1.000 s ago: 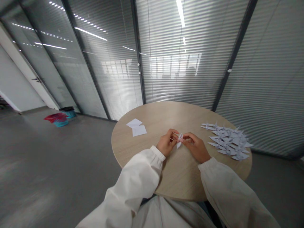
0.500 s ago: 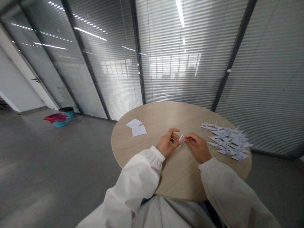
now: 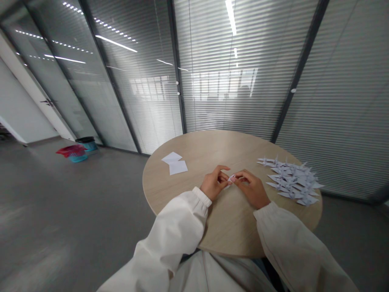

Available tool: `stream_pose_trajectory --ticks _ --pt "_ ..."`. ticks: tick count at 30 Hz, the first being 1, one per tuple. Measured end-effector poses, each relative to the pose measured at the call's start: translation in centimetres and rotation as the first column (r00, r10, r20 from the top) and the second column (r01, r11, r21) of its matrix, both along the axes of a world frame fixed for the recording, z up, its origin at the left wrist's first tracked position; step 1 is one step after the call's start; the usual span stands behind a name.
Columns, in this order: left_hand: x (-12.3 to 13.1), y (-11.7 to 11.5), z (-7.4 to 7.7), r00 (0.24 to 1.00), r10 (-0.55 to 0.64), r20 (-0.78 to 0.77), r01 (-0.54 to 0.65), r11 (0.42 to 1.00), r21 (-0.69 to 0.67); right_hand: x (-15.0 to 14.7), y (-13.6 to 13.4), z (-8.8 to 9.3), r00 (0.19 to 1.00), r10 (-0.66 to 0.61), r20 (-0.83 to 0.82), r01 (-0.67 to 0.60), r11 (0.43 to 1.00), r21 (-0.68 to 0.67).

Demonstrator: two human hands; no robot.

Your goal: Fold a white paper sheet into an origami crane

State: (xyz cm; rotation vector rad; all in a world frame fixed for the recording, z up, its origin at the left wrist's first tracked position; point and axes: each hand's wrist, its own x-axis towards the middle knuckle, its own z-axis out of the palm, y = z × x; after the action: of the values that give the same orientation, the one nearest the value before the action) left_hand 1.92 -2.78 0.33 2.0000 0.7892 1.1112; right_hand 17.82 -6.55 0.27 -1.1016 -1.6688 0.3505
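Over the middle of the round wooden table (image 3: 231,227), both hands pinch one small piece of folded white paper (image 3: 231,177). My left hand (image 3: 214,183) grips it between thumb and fingers, its index finger raised and curved. From the other side, my right hand (image 3: 251,186) has thumb and fingertips closed on the same paper. Most of the paper is hidden by the fingers, so its folded shape is hard to make out. On the right of the table lies a group of folded paper cranes (image 3: 293,180), set close together in rows.
Two flat white paper sheets (image 3: 178,167) overlap on the table's left side. Glass partitions with blinds (image 3: 225,109) stand just behind the table. On the floor at far left are a bin with a red liner (image 3: 73,152) and a bin with a black liner (image 3: 87,142).
My right fingertips have moved slightly left, closer to my left hand, and less of the folded paper shows between them. The cranes and flat sheets have stayed put.
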Motion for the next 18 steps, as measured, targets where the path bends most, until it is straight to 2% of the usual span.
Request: stream_pose_trajectory --ticks 5,12,18 --pt "0.08 -0.18 0.12 1.000 -0.015 -0.001 0.015 1.000 0.010 -0.04 -0.21 0.10 0.999 -0.027 0.024 0.026 0.999 0.037" --pt "0.02 -0.01 0.01 1.000 -0.021 0.001 0.021 0.999 0.032 0.07 -0.16 0.19 1.000 0.014 0.014 -0.015 0.998 0.063" --pt "0.01 0.18 -0.28 1.000 -0.017 -0.006 0.017 0.999 0.038 0.15 0.04 -0.03 0.999 -0.037 -0.020 0.038 0.998 0.052"
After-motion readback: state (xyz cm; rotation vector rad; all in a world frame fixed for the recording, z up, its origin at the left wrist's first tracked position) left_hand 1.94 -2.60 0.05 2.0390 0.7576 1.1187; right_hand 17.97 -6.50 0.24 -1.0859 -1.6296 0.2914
